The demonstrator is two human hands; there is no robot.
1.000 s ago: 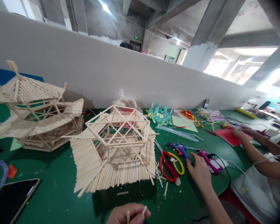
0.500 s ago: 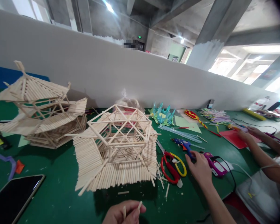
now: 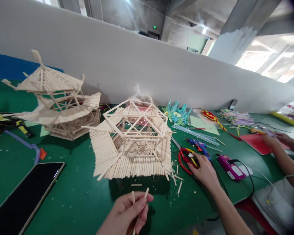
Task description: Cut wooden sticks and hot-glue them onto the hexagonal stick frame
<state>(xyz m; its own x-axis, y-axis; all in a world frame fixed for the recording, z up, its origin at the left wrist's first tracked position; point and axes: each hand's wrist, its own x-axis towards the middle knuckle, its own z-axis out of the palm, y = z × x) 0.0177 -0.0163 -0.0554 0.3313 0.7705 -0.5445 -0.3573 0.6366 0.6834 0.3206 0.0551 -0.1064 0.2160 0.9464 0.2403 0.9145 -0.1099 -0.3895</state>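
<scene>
My left hand (image 3: 126, 212), low in the middle of the head view, pinches two thin wooden sticks (image 3: 146, 193) between thumb and fingers. My right hand (image 3: 205, 173) has its fingers curled around the handles of the scissors (image 3: 182, 160), which have one red and one yellow loop and still lie on the table. Just left of them stands an open-framed wooden stick model (image 3: 134, 168), with sloping roof panels of sticks laid side by side. A blue glue gun (image 3: 198, 147) lies just beyond my right hand.
A finished-looking stick pagoda (image 3: 63, 116) stands at the left, a phone (image 3: 29, 195) in front. Clear glue sticks (image 3: 197, 134), stick scraps (image 3: 180, 187) and a purple corded device (image 3: 231, 168) lie rightward. Another person's hands (image 3: 271, 142) work over a red sheet (image 3: 253, 143).
My right hand has left the glue gun and come left onto the scissors' handles. My left hand shows more fully, still with the sticks. The whole view has shifted somewhat.
</scene>
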